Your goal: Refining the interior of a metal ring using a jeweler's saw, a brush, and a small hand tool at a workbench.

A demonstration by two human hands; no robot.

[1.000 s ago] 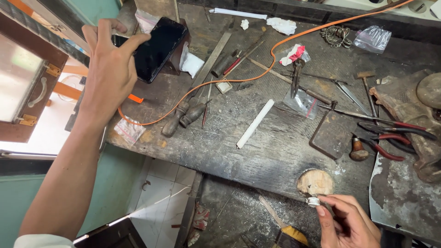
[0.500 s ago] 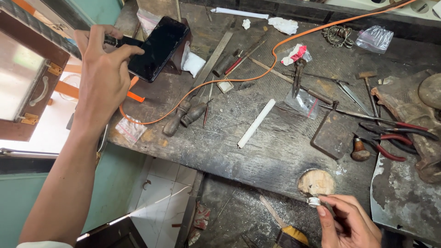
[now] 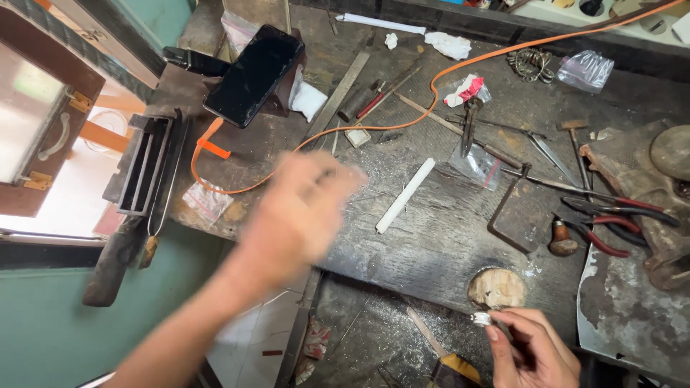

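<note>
Right hand low at the front edge of the bench, fingers curled shut, thumb and forefinger pinching a small silvery ring; ring held just below a round pale wooden peg set into the bench edge, near it but apart. Left hand blurred over the bench's front left part, empty so far as can be seen; fingers loosely spread, exact pose hard to tell through the blur; forearm running down to the lower left.

Black phone propped at a tilt at the back left, well apart from the left hand; orange cable looping from the far right corner across the bench to below the phone. White stick lying slantwise mid-bench, just right of the left hand. Flat metal file slantwise right of the phone; white cloth between them. Red-handled pliers at the right, beside a dark square plate and a small wooden-knobbed tool. Small hammer and tweezers further back; clear plastic bag and a wire coil at the far right. Window frame at the left; green wall under it.
</note>
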